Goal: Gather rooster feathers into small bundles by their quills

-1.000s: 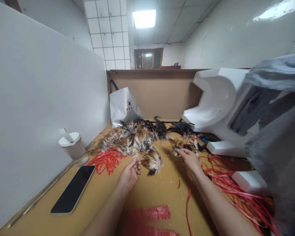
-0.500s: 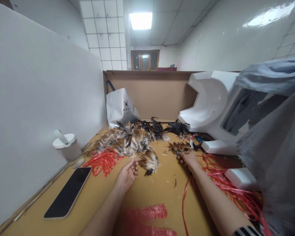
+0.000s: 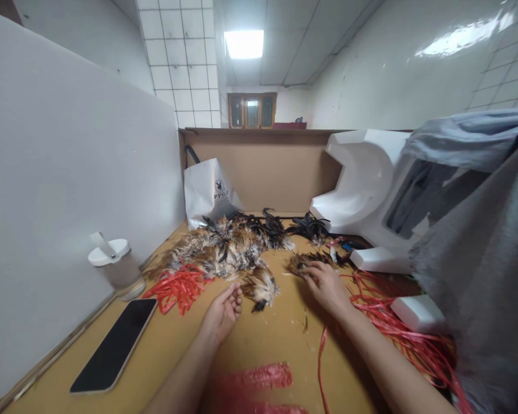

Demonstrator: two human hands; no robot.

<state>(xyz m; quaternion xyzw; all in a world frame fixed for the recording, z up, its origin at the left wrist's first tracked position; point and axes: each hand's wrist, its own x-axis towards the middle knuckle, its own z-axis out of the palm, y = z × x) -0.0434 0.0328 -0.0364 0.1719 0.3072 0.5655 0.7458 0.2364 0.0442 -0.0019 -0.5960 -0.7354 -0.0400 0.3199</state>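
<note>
"What's over on the far left?"

"A lidded cup (image 3: 116, 271) close to the pale panel (image 3: 77, 155), a phone (image 3: 115, 345) lying flat nearer the person, then a heap of red strips (image 3: 181, 287) on the worktop (image 3: 276, 339)."

"And the feathers?"

"There's a white bag (image 3: 204, 192) standing at the back, with the big feather pile (image 3: 230, 247) spread in front of it. Nearer us is the left hand (image 3: 225, 313), fingers curled inward, their tips just beside the left edge of a brown-and-white feather tuft (image 3: 259, 283)."

"Is it gripping anything?"

"I can't tell from here."

"What about the right hand (image 3: 327, 290)?"

"It reaches to a dark brown feather clump (image 3: 302, 263), fingertips bent down at its near edge. Whether they're pinching feathers or only touching, I can't tell. Some black feathers (image 3: 307, 227) lie behind that clump."

"And farther right?"

"Tangled red strands (image 3: 396, 333), a white block (image 3: 418, 312) among them, and grey cloth (image 3: 483, 276) hanging at the side."
</note>
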